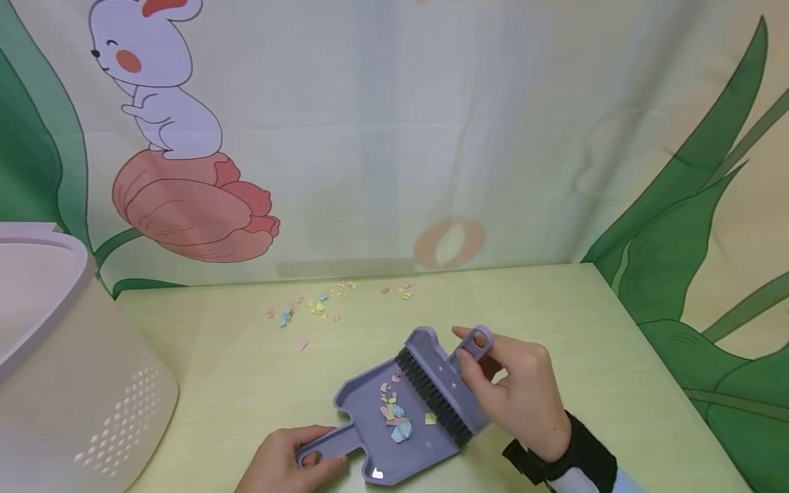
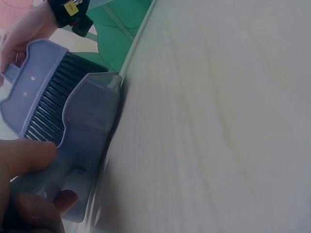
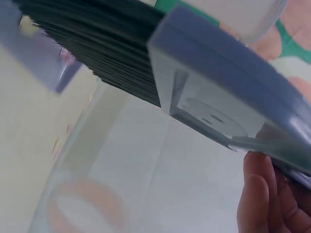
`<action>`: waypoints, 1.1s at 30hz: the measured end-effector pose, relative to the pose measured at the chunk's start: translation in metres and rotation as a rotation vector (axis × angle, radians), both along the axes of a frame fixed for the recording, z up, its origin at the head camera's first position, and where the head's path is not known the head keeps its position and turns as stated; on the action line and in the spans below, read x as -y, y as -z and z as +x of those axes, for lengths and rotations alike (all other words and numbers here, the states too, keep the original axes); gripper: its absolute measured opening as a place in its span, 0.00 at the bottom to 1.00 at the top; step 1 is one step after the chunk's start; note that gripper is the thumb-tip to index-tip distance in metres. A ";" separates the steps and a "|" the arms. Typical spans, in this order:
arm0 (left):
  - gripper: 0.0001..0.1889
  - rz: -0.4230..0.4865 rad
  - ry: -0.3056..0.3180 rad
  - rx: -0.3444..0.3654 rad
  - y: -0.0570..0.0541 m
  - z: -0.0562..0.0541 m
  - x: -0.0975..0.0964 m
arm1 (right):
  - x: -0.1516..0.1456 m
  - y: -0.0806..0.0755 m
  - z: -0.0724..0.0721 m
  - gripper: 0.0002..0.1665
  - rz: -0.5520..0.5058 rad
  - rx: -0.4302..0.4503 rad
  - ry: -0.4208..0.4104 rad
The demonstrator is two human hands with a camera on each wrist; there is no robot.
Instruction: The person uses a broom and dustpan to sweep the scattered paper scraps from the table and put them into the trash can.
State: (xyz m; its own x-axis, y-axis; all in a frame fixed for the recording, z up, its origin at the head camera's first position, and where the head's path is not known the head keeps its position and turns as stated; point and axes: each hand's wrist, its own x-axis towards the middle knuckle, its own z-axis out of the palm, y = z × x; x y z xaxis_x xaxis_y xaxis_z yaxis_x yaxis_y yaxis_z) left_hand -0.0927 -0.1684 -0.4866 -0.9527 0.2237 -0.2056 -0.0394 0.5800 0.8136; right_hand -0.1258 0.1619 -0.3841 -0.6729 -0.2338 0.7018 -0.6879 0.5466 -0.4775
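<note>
Basket (image 1: 80, 383), left of left hand (image 1: 280, 460).
Left hand pinches dustpan (image 1: 370, 418) by handle; right hand (image 1: 520, 387) pinches brush (image 1: 445, 383); scraps (image 1: 402, 431) between, on dustpan.

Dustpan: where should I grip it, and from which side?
Probably best by its looped handle, from the near left, where the left hand grips: it juts that way, away from the brush. A level hold should help, since loose paper scraps lie on the dustpan.

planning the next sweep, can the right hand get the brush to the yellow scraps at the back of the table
Probably yes: the right hand holds the brush by its handle, and nothing bulky shows on the tabletop between it and the yellow scraps.
</note>
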 end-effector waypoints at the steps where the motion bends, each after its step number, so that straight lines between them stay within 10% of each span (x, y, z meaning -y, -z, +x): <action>1: 0.24 -0.005 -0.001 -0.001 0.000 0.000 0.000 | -0.003 0.000 -0.003 0.15 0.014 -0.010 0.025; 14: 0.20 -0.036 -0.027 -0.053 -0.006 0.002 0.000 | -0.001 0.019 -0.017 0.12 0.257 -0.119 0.138; 25: 0.19 -0.061 -0.039 -0.057 -0.006 0.002 0.001 | 0.025 0.025 0.003 0.14 0.125 -0.047 -0.113; 33: 0.17 -0.072 -0.032 0.013 -0.006 0.001 0.000 | 0.015 0.019 0.000 0.09 -0.052 0.035 -0.073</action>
